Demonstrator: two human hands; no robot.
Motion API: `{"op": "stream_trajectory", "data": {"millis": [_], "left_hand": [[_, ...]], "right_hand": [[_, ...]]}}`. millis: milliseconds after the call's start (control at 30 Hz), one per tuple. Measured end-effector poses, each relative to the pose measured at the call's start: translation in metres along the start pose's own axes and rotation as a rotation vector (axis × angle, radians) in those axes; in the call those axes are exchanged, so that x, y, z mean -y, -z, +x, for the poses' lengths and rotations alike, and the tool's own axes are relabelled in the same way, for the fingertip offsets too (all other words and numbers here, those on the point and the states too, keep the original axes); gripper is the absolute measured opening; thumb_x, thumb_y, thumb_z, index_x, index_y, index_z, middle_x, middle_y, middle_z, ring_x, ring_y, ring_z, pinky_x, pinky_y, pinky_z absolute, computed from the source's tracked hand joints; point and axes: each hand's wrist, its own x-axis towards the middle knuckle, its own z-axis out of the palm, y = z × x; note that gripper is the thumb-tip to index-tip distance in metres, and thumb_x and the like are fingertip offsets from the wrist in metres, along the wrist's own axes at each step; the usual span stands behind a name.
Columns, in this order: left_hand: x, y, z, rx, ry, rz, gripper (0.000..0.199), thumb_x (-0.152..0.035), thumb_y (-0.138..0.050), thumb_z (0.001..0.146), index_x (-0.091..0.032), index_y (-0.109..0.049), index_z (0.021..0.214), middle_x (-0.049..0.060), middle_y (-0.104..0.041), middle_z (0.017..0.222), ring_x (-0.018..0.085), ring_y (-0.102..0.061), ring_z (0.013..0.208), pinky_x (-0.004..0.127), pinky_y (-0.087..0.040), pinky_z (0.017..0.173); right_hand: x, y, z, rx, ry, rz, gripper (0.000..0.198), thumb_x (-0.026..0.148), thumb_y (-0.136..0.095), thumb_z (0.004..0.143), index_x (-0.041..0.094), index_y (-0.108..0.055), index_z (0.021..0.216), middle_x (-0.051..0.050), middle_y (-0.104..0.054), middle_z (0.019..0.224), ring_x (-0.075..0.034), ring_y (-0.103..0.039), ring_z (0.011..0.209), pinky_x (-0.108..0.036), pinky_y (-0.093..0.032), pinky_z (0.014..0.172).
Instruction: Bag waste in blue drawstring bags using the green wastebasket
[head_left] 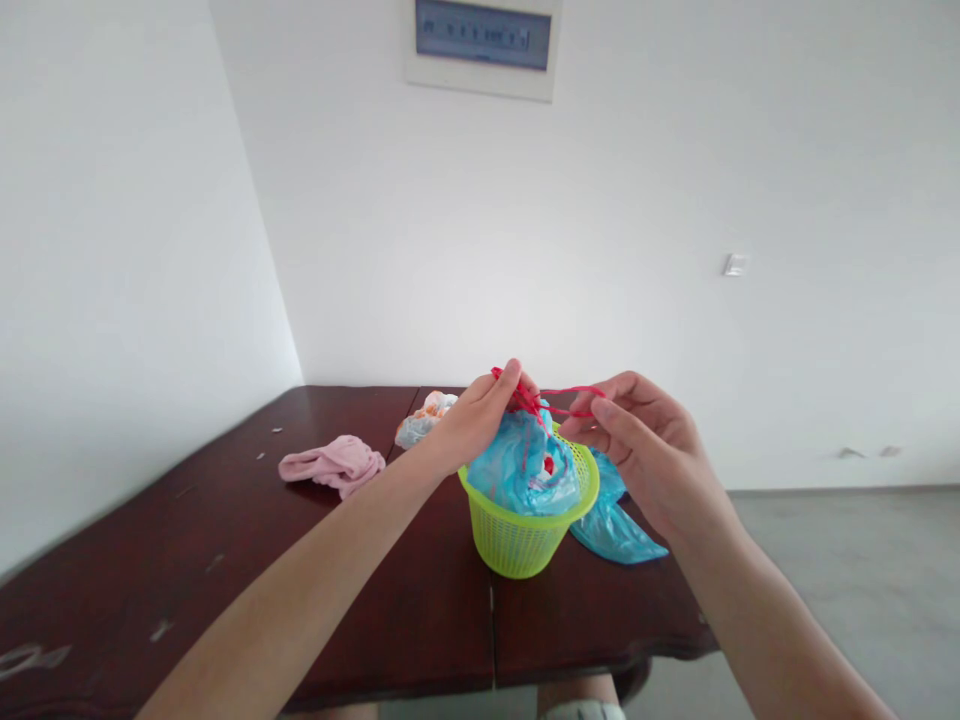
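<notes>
Above a lime-green plastic basket (517, 545), a red string (566, 391) is stretched between both hands. My left hand (491, 405) is closed on the bunched part of the string, thumb on top, over the basket's back left. With thumb and fingertips, my right hand (641, 430) pinches a loop of the same string to the right of the basket. A blue plastic bag (510, 475) lines the basket and bulges above its rim. Something small, white and red shows in the bag's folds; I cannot make out what it is.
The basket stands on a dark red-brown wooden table (420, 600). Left of it lie a pink cloth (337, 463) and a white-and-orange plastic bag (420, 420). Another piece of blue plastic bag (619, 530) spreads at the right. White walls stand behind and at the left.
</notes>
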Motion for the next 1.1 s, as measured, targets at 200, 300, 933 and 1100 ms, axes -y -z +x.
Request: {"op": "stream_trajectory", "data": {"millis": [200,300,933,1100], "left_hand": [[0.0,-0.005,-0.003,0.068,0.18,-0.418,0.073,-0.093,-0.082,0.1,-0.022,-0.069,0.094,-0.003,-0.064,0.064,0.017,-0.071,0.066,0.025,-0.058,0.068],[-0.003,-0.005,-0.005,0.076,0.207,-0.521,0.067,-0.085,-0.088,0.101,-0.022,-0.067,0.1,-0.006,-0.063,0.066,0.012,-0.062,0.053,0.021,-0.052,0.055],[-0.022,0.024,-0.023,-0.004,-0.08,0.319,0.055,-0.068,-0.048,0.128,-0.024,-0.074,0.107,-0.002,-0.074,0.079,0.013,-0.067,0.046,0.023,-0.044,0.044],[-0.023,0.021,-0.025,-0.014,-0.185,0.431,0.047,-0.057,-0.051,0.129,-0.024,-0.077,0.106,0.002,-0.086,0.098,0.017,-0.078,0.068,0.026,-0.055,0.067]], "right_hand": [[-0.023,0.003,-0.019,0.05,0.028,-0.09,0.028,0.049,-0.093,0.111,0.025,-0.083,0.102,-0.004,-0.09,0.098,-0.019,-0.088,0.092,-0.032,-0.072,0.091],[-0.04,0.001,-0.027,0.058,0.101,-0.319,0.026,0.048,-0.087,0.114,0.025,-0.084,0.103,-0.007,-0.091,0.1,-0.023,-0.087,0.095,-0.034,-0.068,0.088],[-0.077,-0.02,-0.019,0.116,0.471,-0.9,0.019,0.03,-0.076,0.119,0.03,-0.094,0.114,-0.002,-0.093,0.092,-0.022,-0.08,0.076,-0.041,-0.055,0.084],[-0.08,-0.022,-0.015,0.21,0.536,-1.027,0.028,0.025,-0.07,0.12,0.029,-0.09,0.101,-0.002,-0.092,0.091,-0.021,-0.08,0.077,-0.039,-0.054,0.086]]}}
